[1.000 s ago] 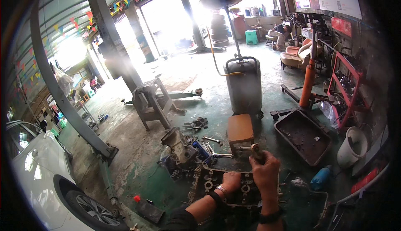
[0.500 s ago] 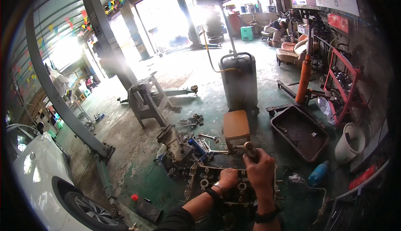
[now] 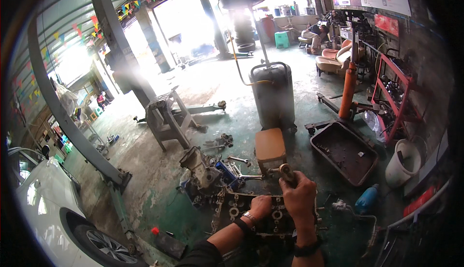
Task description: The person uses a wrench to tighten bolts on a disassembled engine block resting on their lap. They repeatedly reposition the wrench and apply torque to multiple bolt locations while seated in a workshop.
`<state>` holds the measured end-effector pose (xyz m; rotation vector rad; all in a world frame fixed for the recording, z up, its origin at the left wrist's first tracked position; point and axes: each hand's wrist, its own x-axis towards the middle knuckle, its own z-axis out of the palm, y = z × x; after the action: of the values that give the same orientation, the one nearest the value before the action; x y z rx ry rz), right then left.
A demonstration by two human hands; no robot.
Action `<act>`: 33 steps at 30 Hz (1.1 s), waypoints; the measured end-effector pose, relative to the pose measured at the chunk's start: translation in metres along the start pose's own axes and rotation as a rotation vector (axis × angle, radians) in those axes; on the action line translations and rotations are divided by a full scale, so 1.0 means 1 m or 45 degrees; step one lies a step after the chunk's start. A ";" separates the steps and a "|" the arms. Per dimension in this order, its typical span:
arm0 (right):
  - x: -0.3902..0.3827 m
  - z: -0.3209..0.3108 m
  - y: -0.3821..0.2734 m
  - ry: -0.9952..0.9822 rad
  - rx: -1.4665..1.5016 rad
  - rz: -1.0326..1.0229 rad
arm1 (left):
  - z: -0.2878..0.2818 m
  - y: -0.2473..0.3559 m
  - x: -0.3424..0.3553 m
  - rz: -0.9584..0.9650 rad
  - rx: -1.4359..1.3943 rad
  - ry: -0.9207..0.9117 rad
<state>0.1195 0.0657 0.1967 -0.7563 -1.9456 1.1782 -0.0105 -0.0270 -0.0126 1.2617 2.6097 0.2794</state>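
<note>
Now my right hand (image 3: 300,194) is clenching ratchet wrench (image 3: 286,171); left hand (image 3: 261,206) is lying curled over engine block (image 3: 277,215), grasp unclear.

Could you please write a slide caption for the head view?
Left hand over an engine part, right hand holding up a ratchet-like tool.

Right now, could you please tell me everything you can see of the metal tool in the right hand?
The metal tool looks worn and brownish, with a dull shine. Its rounded head sticks up out of the right hand, and a short, narrower piece juts from the head toward the left, overlapping the lower part of the stool in the picture. The fingers close around the tool below its head, hiding the rest. Only that hand visibly touches it.
</note>
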 end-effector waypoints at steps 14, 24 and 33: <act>0.000 0.001 0.001 -0.041 -0.081 -0.008 | -0.017 0.009 0.000 -0.038 0.083 -0.123; 0.000 0.002 -0.001 -0.067 -0.082 -0.014 | -0.020 0.009 -0.003 -0.119 -0.003 -0.130; -0.001 0.002 -0.003 -0.081 -0.110 -0.019 | -0.023 0.010 -0.008 -0.092 -0.052 -0.061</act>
<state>0.1184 0.0625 0.1983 -0.7562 -2.0624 1.1277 -0.0046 -0.0287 0.0133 1.1440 2.5889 0.2843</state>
